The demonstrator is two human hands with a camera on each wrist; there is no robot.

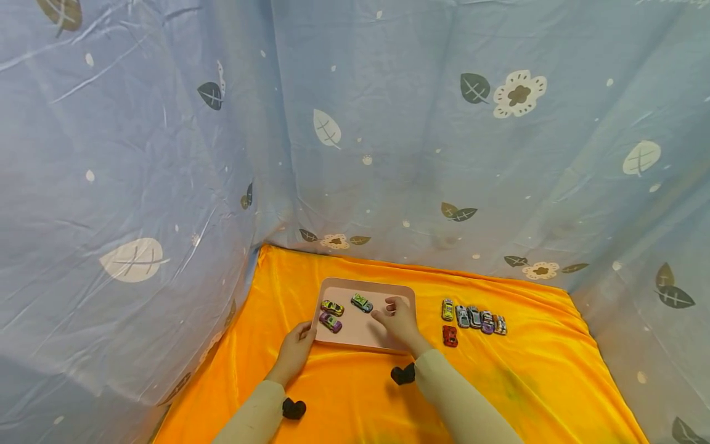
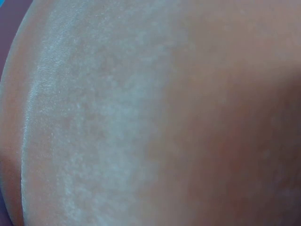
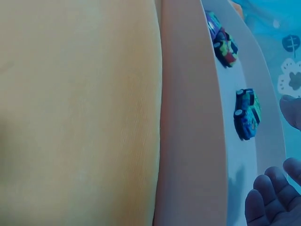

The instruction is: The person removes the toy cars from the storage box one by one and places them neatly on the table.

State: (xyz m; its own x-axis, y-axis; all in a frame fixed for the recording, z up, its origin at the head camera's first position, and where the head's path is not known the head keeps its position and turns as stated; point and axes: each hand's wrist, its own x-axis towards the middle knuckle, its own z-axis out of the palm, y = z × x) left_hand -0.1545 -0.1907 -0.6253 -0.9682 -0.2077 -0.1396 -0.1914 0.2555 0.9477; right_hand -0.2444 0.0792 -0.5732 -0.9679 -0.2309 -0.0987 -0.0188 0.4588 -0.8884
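A shallow pink tray [image 1: 355,332] lies on the orange cloth, and my left hand [image 1: 294,351] grips its left edge near the front corner. Skin fills the left wrist view, so the fingers are hidden there. Inside the tray are a green toy car [image 1: 362,303], a yellow toy car [image 1: 332,308] and a purple toy car [image 1: 330,322]. Over the tray's right half is my right hand [image 1: 400,322], its thumb and fingers apart with nothing between them. In the right wrist view, the green car [image 3: 247,114] sits left of the spread fingertips [image 3: 265,188].
Right of the tray, a row of several toy cars [image 1: 474,317] stands on the orange cloth [image 1: 527,370]. A red toy car [image 1: 450,336] sits just in front of that row. Blue patterned curtains [image 1: 388,185] enclose the back and sides.
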